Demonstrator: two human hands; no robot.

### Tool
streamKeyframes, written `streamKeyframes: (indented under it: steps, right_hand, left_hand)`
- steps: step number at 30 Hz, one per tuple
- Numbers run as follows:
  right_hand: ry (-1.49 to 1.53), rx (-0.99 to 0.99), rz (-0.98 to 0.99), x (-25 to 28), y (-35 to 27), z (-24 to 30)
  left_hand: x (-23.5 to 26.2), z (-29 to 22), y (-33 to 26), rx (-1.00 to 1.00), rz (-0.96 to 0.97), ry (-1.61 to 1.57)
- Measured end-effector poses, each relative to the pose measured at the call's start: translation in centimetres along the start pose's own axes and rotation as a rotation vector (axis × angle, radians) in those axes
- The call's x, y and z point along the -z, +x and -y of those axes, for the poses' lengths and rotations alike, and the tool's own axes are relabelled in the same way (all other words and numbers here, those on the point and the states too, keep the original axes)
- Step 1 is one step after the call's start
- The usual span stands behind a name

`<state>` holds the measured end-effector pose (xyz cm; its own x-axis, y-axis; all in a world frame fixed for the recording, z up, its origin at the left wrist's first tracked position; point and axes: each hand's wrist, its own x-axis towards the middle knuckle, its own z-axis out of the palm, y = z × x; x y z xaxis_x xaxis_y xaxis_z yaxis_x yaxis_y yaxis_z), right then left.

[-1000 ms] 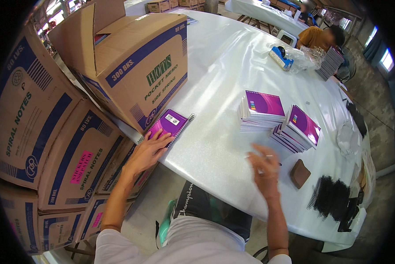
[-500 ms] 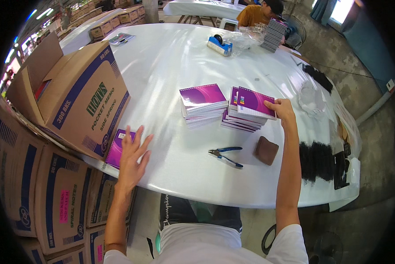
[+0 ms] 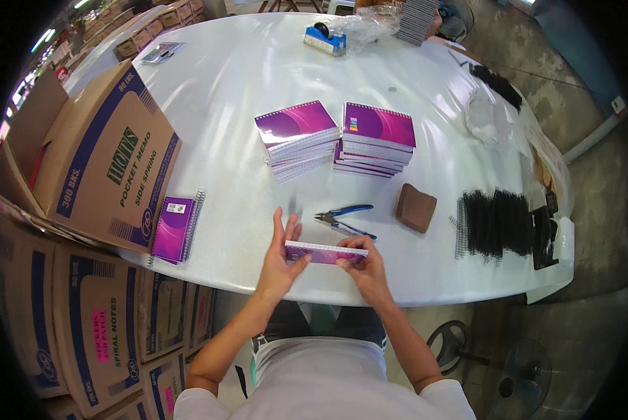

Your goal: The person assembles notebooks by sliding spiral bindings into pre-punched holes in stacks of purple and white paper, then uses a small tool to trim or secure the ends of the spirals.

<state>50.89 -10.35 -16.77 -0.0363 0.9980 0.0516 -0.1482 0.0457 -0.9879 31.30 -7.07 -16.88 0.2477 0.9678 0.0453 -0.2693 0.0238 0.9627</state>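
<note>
I'm clamping right hand [image 3: 371, 271] on rectangular purple-covered paper notebook [image 3: 324, 255], sitting between hands; left hand [image 3: 279, 262] resting thumb on cover, fingers standing straight, whether pinching I can't tell. I'm favouring even thumb pressure, white edge level, knuckles clear of blue-handled metal pliers [image 3: 337, 211] just beyond grip.

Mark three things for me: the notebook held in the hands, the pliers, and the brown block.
Held notebook [image 3: 322, 257]: head view, on its purple cover.
Pliers [image 3: 352, 209]: head view, on the upper blue handle.
Brown block [image 3: 416, 208]: head view, middle of its top face.
</note>
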Motion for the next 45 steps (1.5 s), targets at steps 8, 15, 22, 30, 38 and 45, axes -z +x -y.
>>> streamKeyframes:
  steps: [8, 15, 22, 30, 38, 45]
  right_hand:
    - [-0.158, -0.008, 0.062, -0.1, -0.1, -1.4]
    - [-0.932, 0.298, -0.304, 13.9, 1.9, 3.8]
    - [-1.700, 0.347, -0.489, 22.1, 2.4, 4.9]
    - [-1.487, 0.485, -0.281, 16.7, 2.7, 8.6]
    - [-1.390, 0.584, -0.353, 16.6, 0.7, 3.3]
    - [-0.585, 0.273, 0.011, 5.3, -1.0, 7.5]
  left_hand:
    - [-4.5, -6.5, 0.9, -0.562, 0.169, 1.271]
    - [-5.3, -4.4, 1.3, -0.421, 0.411, 1.428]
    - [-5.3, -5.5, 1.5, -0.240, 0.534, 1.423]
    - [-4.8, -5.1, 1.6, -0.348, 0.446, 1.349]
    - [-5.0, -4.7, 1.4, -0.356, 0.486, 1.362]
    - [-5.5, -5.5, 2.2, -0.246, 0.527, 1.361]
